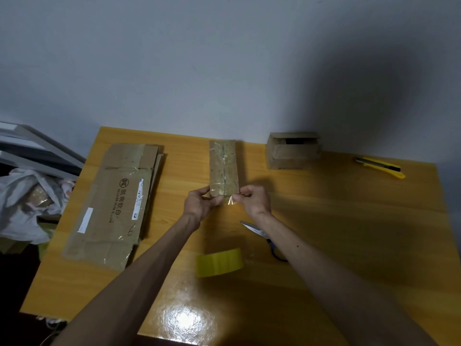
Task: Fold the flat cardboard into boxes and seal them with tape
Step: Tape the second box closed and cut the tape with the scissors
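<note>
Both hands meet at the near end of the narrow box (223, 168), lying mid-table (349, 221); my left hand (199, 203) grips its corner; my right hand (254, 199) pinches the clear tape strip (230, 201) there; tape roll (219, 262) and scissors (264, 237) lie nearer me; flat cardboard (112, 203) sits left; another box (293, 151) and a knife (380, 167) far right.

The head camera looks forward and down, close over the wooden table (349, 245). The left hand (199, 203) and right hand (254, 199) pinch the cardboard box (223, 168) mid-frame. Beyond that grip rises the wall (199, 71); nearer the camera lies the tape roll (219, 262).
</note>
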